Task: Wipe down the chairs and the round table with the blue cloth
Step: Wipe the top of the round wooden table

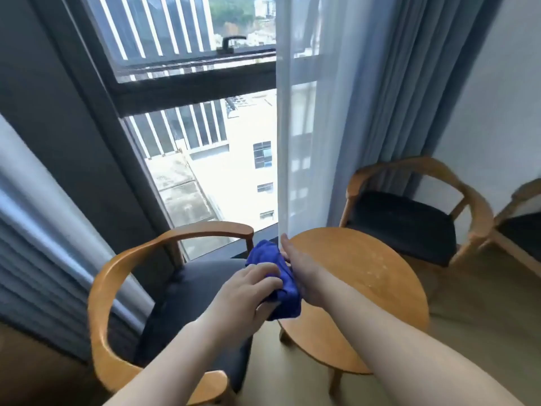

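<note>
A: Far left first?

B: Grey curtain (44, 230), then the left chair (181, 294): curved wooden arms, dark seat. No telling from here whether wiped.

A: And the hands?

B: Left hand (248, 288) curled round the bunched blue cloth (282, 276), gripping the near side. Right hand (295, 265) pressed against the far side, thumb up, fingers hidden behind the folds; cannot tell whether curled. Cloth held in the air between both, roughly over the left rim of the round table (366, 288), just beside the left chair, apparently resting on neither.

A: So how far along?

B: Early by the look, or between surfaces. Pale flecks across the table top, so likely unwiped. Probably gathering the cloth for a pass.

A: Further right?

B: Second chair (404, 221) beyond the table, in front of the blue curtain (409, 98). Edge of a third chair (524, 230) at the border. Likely both left to do, with nothing visible to prove otherwise.

A: Anything in the way?

B: Sheer curtain (295, 142) hanging just behind the table's far rim. Left chair's arm reaching close to the table, so tight between them.
</note>
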The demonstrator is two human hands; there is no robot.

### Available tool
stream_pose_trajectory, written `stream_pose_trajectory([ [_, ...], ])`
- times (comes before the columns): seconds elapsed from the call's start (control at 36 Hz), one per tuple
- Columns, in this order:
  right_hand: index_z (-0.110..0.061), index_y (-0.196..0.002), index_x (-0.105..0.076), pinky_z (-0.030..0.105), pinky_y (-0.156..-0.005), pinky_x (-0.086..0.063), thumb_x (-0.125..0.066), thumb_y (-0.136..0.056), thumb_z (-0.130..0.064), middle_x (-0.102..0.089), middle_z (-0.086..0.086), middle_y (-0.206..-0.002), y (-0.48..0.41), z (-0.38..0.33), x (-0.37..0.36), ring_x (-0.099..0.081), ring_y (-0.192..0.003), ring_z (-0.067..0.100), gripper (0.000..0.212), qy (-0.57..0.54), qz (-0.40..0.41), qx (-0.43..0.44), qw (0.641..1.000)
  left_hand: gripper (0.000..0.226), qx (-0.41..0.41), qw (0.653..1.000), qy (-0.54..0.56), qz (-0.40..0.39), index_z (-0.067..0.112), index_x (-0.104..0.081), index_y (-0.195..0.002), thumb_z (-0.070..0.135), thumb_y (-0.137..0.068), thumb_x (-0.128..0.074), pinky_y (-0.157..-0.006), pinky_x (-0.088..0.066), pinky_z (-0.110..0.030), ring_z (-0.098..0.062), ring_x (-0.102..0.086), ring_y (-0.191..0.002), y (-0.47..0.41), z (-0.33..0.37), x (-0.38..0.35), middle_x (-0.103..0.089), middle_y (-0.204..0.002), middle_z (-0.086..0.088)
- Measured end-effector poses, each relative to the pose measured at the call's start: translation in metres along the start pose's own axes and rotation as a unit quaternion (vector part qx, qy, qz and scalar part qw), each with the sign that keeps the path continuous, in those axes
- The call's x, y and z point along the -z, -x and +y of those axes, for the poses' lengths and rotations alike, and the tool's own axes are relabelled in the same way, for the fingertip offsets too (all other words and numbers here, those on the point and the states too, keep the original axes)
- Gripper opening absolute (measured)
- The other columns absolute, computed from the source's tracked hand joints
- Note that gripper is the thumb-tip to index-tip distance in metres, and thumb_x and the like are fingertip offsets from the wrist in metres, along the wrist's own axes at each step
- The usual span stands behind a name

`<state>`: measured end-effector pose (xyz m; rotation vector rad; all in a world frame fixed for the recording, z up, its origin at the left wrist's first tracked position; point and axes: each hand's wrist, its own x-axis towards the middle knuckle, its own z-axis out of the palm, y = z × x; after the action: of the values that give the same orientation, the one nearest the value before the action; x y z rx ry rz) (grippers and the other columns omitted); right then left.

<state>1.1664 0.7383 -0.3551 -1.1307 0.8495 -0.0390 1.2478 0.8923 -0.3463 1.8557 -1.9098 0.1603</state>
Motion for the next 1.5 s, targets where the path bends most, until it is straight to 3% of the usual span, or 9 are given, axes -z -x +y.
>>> stream_pose_trajectory([
  [0.14, -0.026, -0.129, -0.049, 0.049, -0.101, -0.047, -0.044, -0.062, -0.089, -0.057, 0.006, -0.125, 0.030, 0.008, 0.108, -0.058, -0.117, 0.032, 0.093, 0.025, -0.002, 0.003, 1.000, 0.031, 0.093, 0.992, 0.087, -0.013, 0.024, -0.061, -0.113, 0.033, -0.086, -0.048, -0.103, -0.018, -0.006, -0.003, -0.042, -0.115, -0.059, 0.056, -0.053, -0.055, -0.122, 0.016],
  [0.25, -0.026, -0.149, -0.031, 0.046, -0.102, -0.044, -0.038, -0.060, -0.087, -0.043, 0.014, -0.147, 0.050, 0.011, 0.186, -0.049, -0.127, 0.035, 0.108, 0.040, -0.030, 0.024, 0.998, 0.015, 0.189, 0.966, 0.177, -0.019, 0.035, -0.050, -0.108, 0.027, -0.094, -0.051, -0.080, -0.046, -0.018, -0.002, -0.057, -0.095, -0.107, 0.101, -0.088, -0.061, -0.106, 0.012],
  [0.44, -0.029, -0.114, -0.062, 0.046, -0.099, -0.050, -0.065, -0.084, -0.056, -0.068, -0.006, -0.110, 0.082, 0.020, 0.290, -0.064, -0.103, 0.017, 0.040, 0.171, -0.070, 0.143, 0.972, 0.013, 0.251, 0.951, 0.171, 0.053, 0.041, -0.045, -0.092, 0.046, -0.083, -0.038, -0.072, -0.048, -0.040, -0.015, -0.058, -0.080, -0.170, 0.147, -0.128, -0.061, -0.083, 0.007],
  [0.61, -0.051, -0.134, -0.035, 0.036, -0.094, -0.052, -0.083, -0.066, -0.033, -0.041, -0.018, -0.132, 0.074, 0.035, 0.331, -0.048, -0.118, 0.009, 0.085, 0.327, -0.021, 0.200, 0.924, 0.014, 0.294, 0.938, 0.165, 0.081, 0.046, -0.045, -0.091, 0.052, -0.081, -0.038, -0.073, -0.050, -0.047, -0.015, -0.060, -0.080, -0.204, 0.156, -0.143, -0.063, -0.081, 0.010],
  [0.83, -0.035, -0.125, -0.055, 0.037, -0.084, -0.058, -0.074, -0.076, -0.028, -0.066, -0.006, -0.116, 0.032, 0.038, 0.360, -0.065, -0.102, 0.018, 0.052, 0.127, -0.003, 0.082, 0.988, 0.013, 0.374, 0.902, 0.202, 0.080, 0.036, -0.048, -0.084, 0.048, -0.085, -0.044, -0.066, -0.051, -0.052, -0.023, -0.062, -0.072, -0.227, 0.131, -0.175, -0.062, -0.074, 0.003],
  [1.03, -0.018, -0.111, -0.061, 0.035, -0.081, -0.059, -0.069, -0.078, 0.007, -0.066, 0.007, -0.104, 0.003, 0.025, 0.394, -0.066, -0.093, 0.021, 0.042, 0.055, 0.106, 0.103, 0.988, 0.017, 0.399, 0.881, 0.253, 0.036, 0.006, -0.046, -0.079, 0.010, -0.096, -0.050, -0.053, -0.036, -0.005, 0.013, -0.048, -0.056, -0.255, 0.140, -0.203, -0.044, -0.063, 0.003],
  [1.19, -0.012, -0.102, -0.066, 0.028, -0.068, -0.055, -0.069, -0.081, 0.001, -0.070, 0.012, -0.096, -0.024, 0.024, 0.430, -0.066, -0.086, 0.023, 0.025, 0.133, 0.122, 0.105, 0.978, 0.006, 0.445, 0.826, 0.347, -0.014, 0.017, -0.048, -0.100, 0.016, -0.094, -0.052, -0.057, -0.043, -0.023, -0.005, -0.055, -0.062, -0.254, 0.121, -0.251, -0.060, -0.082, -0.006],
  [1.36, -0.015, -0.102, -0.065, 0.014, -0.063, -0.049, -0.065, -0.080, -0.002, -0.070, 0.002, -0.091, -0.064, 0.011, 0.461, -0.064, -0.079, 0.010, 0.026, 0.286, 0.041, 0.102, 0.952, 0.061, 0.487, 0.752, 0.440, -0.069, 0.048, -0.022, -0.138, 0.034, -0.091, -0.058, -0.078, -0.054, -0.029, -0.010, -0.066, -0.090, -0.259, 0.123, -0.283, -0.064, -0.103, 0.003],
  [1.5, -0.029, -0.092, -0.063, 0.024, -0.070, -0.051, -0.066, -0.079, -0.015, -0.068, -0.007, -0.085, -0.095, 0.013, 0.487, -0.063, -0.080, 0.011, 0.019, 0.383, -0.072, 0.087, 0.917, 0.057, 0.569, 0.748, 0.325, -0.104, 0.033, -0.048, -0.133, 0.016, -0.082, -0.067, -0.080, -0.056, -0.027, -0.005, -0.062, -0.094, -0.262, 0.155, -0.328, -0.061, -0.112, 0.006],
])
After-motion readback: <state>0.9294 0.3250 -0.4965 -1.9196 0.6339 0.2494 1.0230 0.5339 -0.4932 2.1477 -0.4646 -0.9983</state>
